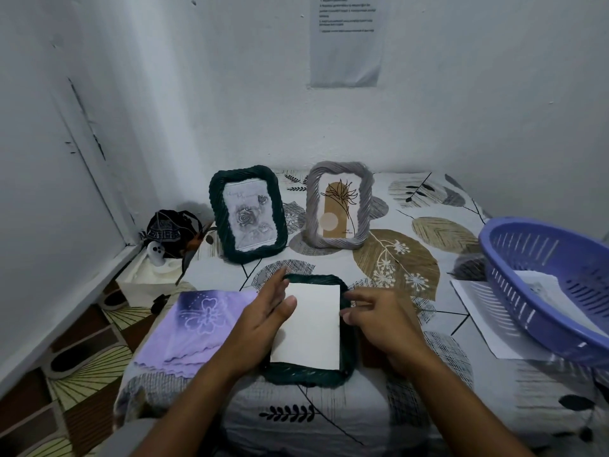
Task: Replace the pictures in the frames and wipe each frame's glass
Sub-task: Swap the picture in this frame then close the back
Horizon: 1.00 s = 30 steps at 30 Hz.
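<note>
1. Your left hand (263, 316) lies flat, fingers straight, on the left part of a white sheet (311, 326) that covers the opening of a dark green frame (306, 374) lying flat on the bed (445, 357).
2. Your right hand (379, 316) hovers at the sheet's rt edge, fingers loosely curled w/ tips near the paper and the frame's rt rim; can't tell if they touch it. Nothing pinched in that grip.
3. Frame sits directly btw. both hands, near the bed's front edge.
4. Just left of your left hand: a purple cloth (194, 328) w/ a flower outline, spread on the bed, touching or nearly touching the frame's left side.
5. Behind, two frames stand upright: a second dark green one (247, 212) w/ a grey rose picture, and beside it to the rt a grey frame (339, 206) w/ a tan plant print.
6. Rt side: a blue plastic basket (543, 285), tilted, w/ paper inside, resting partly on a white paper (478, 311).
7. Back left corner: a dark bag (169, 230) and a small white controller (156, 252).
8. On the wall, a printed notice (346, 41); text too small to read.
</note>
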Available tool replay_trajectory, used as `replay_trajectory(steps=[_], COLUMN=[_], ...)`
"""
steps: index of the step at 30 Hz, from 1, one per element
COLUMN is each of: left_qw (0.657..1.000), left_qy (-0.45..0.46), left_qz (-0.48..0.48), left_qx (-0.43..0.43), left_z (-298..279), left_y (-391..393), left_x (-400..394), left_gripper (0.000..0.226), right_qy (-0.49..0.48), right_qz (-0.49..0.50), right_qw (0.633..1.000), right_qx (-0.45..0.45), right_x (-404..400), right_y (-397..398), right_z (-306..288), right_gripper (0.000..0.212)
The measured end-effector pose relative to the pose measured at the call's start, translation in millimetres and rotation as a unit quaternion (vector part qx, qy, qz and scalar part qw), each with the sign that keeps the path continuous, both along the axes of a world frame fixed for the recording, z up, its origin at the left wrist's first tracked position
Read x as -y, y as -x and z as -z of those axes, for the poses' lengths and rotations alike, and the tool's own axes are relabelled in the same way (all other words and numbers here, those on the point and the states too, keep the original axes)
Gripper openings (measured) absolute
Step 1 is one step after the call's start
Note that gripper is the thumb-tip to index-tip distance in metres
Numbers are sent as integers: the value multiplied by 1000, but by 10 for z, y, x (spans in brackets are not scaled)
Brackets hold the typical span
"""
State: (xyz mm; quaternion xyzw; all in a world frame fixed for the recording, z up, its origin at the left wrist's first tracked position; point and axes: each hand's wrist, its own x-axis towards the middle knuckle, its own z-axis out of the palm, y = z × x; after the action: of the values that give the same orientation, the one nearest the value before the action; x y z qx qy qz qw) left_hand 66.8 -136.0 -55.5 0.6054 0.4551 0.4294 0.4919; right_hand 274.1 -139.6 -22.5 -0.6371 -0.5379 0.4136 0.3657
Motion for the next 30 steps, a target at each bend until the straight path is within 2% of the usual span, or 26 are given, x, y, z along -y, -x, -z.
replay_trajectory(steps=[2, 5, 6, 8, 9, 14, 16, 18, 21, 23, 26, 30], left_qw=[1000, 997, 996, 998, 998, 1000, 999, 994, 983, 992, 986, 965], left_qy=[1, 45, 57, 57, 67, 9, -31, -73, -97, -28, 136, 191], left_qz=[6, 14, 18, 20, -14, -2, -26, -65, -114, -96, -30, -11], left_qx=[-11, 60, 72, 32, 16, 14, -14, -57, -107, -72, 88, 178], left_z=[-21, 237, 332, 227, 104, 8, -18, -85, -195, -299, -488, -682], left_y=[-3, 231, 264, 141, 29, -7, -11, -22, -46, -102, -297, -626], left_x=[-34, -230, -303, -278, -233, -35, -21, -16, -50, -79, -120, -209], left_gripper=[71, 117, 114, 85, 80, 82, 77, 58, 52, 60, 70, 60], right_qy=[10, 14, 17, 24, 32, 54, 56, 64, 84, 96, 83, 55], right_qz=[7, 19, 23, 26, 25, 8, 15, 16, 8, 3, -13, -32], right_qw=[999, 996, 995, 993, 992, 992, 991, 985, 966, 944, 937, 944], right_qx=[-47, -87, -96, -112, -123, -111, -118, -159, -246, -314, -338, -324], right_x=[-2, -35, -52, -88, -105, -184, -200, -192, -166, -161, -139, -45], right_y=[-10, 18, 39, 91, 121, 220, 202, 144, -16, -166, -413, -722], right_z=[-8, -24, -37, -51, -57, -46, -53, -83, -164, -227, -347, -573], right_gripper=[39, 43, 45, 47, 46, 25, 17, 16, 19, 23, 22, 23])
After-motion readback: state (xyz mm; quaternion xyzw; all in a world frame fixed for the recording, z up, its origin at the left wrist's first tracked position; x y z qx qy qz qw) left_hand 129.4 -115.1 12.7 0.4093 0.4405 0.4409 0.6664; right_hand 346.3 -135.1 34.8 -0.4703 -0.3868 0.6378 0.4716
